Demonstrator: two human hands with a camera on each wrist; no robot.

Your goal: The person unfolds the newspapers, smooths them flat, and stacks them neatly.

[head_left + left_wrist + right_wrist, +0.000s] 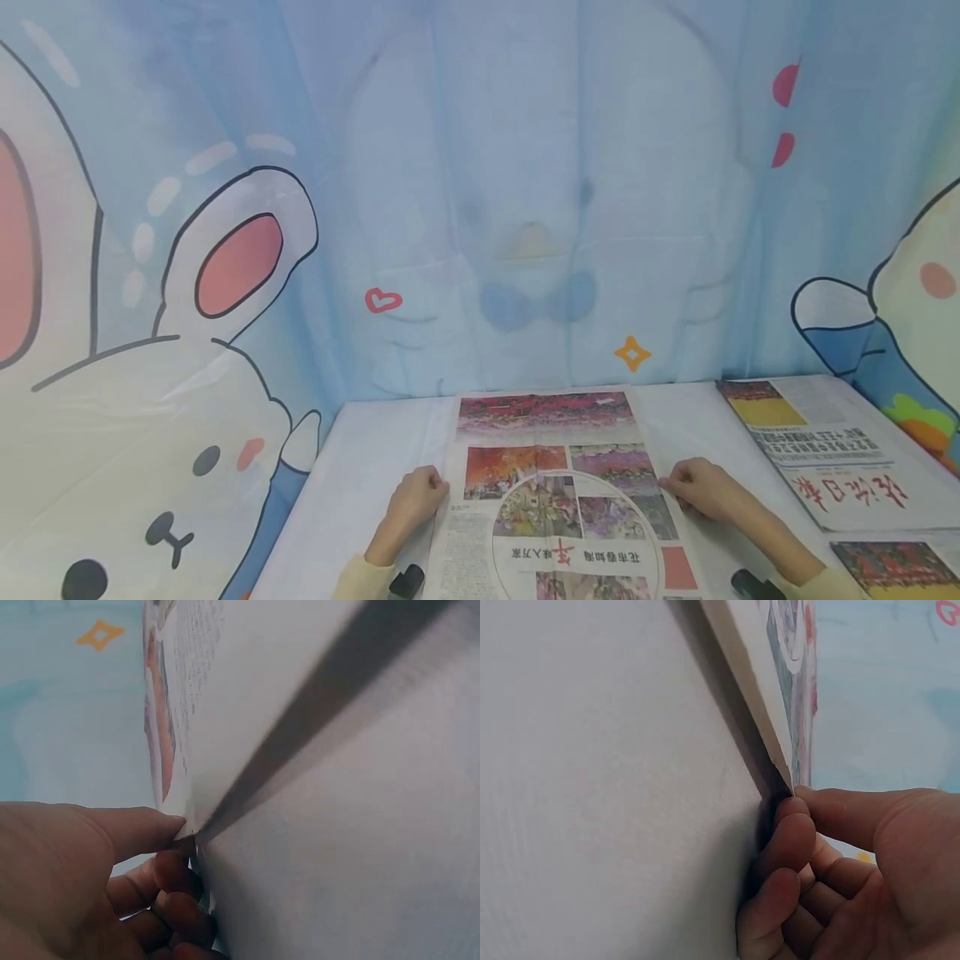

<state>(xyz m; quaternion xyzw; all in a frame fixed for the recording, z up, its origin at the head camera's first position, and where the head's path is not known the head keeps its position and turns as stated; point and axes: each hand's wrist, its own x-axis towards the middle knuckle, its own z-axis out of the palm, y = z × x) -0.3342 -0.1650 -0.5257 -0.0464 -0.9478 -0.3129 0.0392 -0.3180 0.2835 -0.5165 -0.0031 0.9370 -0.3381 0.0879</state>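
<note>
A newspaper sheet [480, 533] printed with flower pictures and a large circle lies on the white table in the head view. At its left edge my left hand [417, 497] pinches the paper between thumb and curled fingers. My right hand [705, 487] pinches the opposite edge at about the same height. In the left wrist view the thumb [142, 831] lies over the paper's edge, with a dark shadow under the sheet. The right wrist view shows the edge of the newspaper [754, 690] slightly lifted between thumb and forefinger.
Folded newspapers with red lettering [847, 492] lie on the right of the table, and another printed paper [900, 571] sits nearer the front. The white tabletop [367, 450] meets a blue cartoon curtain [525, 167] behind and at both sides.
</note>
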